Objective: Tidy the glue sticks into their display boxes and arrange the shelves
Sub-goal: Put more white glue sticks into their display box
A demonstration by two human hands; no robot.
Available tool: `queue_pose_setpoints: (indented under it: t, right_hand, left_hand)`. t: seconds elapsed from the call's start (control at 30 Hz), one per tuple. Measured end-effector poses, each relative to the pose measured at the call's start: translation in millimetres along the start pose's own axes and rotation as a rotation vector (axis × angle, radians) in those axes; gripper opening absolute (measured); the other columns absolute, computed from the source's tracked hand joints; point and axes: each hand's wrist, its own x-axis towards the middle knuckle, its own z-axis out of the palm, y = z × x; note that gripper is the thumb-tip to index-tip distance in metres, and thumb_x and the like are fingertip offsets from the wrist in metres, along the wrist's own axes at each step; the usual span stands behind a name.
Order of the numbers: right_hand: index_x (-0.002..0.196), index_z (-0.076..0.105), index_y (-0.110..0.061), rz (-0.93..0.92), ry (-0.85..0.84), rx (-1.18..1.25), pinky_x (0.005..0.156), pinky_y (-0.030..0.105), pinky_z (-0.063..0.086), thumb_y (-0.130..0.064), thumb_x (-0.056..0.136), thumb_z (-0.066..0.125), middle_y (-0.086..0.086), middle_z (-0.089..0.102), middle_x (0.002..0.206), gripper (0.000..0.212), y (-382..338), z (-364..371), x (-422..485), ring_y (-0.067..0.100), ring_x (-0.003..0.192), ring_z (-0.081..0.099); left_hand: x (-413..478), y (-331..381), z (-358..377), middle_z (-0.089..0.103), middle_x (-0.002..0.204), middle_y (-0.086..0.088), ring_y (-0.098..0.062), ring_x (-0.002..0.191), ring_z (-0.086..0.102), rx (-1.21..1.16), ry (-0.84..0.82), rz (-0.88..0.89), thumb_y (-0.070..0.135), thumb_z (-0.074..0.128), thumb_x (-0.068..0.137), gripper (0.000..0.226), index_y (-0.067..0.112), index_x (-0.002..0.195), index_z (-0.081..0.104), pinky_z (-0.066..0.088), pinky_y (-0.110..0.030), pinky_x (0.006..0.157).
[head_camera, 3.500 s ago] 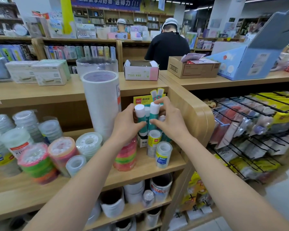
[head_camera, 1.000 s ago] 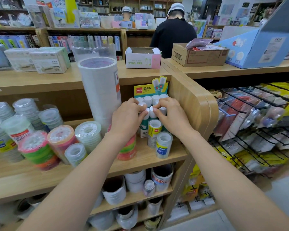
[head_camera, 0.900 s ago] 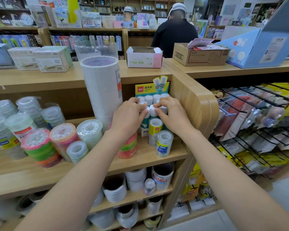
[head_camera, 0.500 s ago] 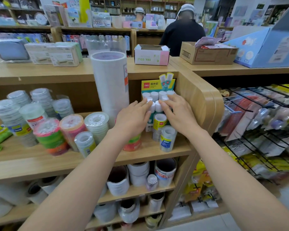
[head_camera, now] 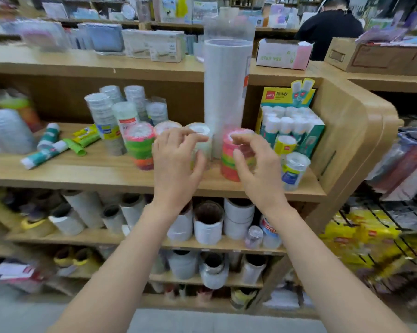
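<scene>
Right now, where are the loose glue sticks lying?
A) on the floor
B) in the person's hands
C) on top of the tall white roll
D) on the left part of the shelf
D: several glue sticks lie on their sides on the left part of the shelf, apart from the full display box at the right end.

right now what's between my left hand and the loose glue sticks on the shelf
Head view: a neon tape stack and wrapped clear tape stacks stand between the left hand and the glue sticks.
</scene>
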Motion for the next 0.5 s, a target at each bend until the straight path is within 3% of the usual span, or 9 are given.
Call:
queue_pose_setpoints:
  t: [0.17,0.33,0.43,0.5]
  right_hand:
    - [0.130,0.057,-0.011,-0.081,-0.192,0.079,0.108,0.034,0.040,-0.010,0.094,0.057,0.004,0.054,0.137,0.036,-39,74,-24,0.016,0.132,0.046]
    - [0.141,0.050,-0.017,-0.046,-0.540,-0.041,0.115,0.033,0.030,-0.032,0.098,0.054,0.005,0.044,0.150,0.045,-70,163,-33,0.018,0.140,0.036]
    - [0.140,0.051,-0.023,0.033,-0.614,-0.359,0.110,0.041,0.030,-0.053,0.098,0.038,0.001,0.046,0.148,0.053,-79,213,-38,0.023,0.137,0.037]
    - [0.122,0.063,-0.023,0.075,-0.467,-0.499,0.094,0.039,0.035,-0.059,0.093,0.027,0.001,0.059,0.125,0.059,-85,235,-39,0.025,0.119,0.048]
  left_hand:
    - [-37,-72,-41,0.046,0.140,-0.014,-0.036,0.131,0.040,0.254,-0.024,-0.244,0.024,0.058,0.088,0.046,0.012,0.132,0.053,0.031,-0.055,0.108]
    - [-61,-171,-85,0.030,0.155,-0.019,-0.037,0.142,0.028,0.399,-0.335,-0.470,0.035,0.048,0.098,0.053,0.012,0.145,0.041,0.017,-0.054,0.116]
    - [-77,-222,-109,0.024,0.159,-0.011,-0.029,0.147,0.018,0.426,-0.502,-0.388,0.044,0.035,0.102,0.053,0.022,0.150,0.031,0.011,-0.056,0.118]
    - [-81,-244,-124,0.030,0.157,-0.004,-0.023,0.145,0.023,0.386,-0.521,-0.246,0.044,0.036,0.102,0.050,0.028,0.149,0.034,0.013,-0.056,0.116]
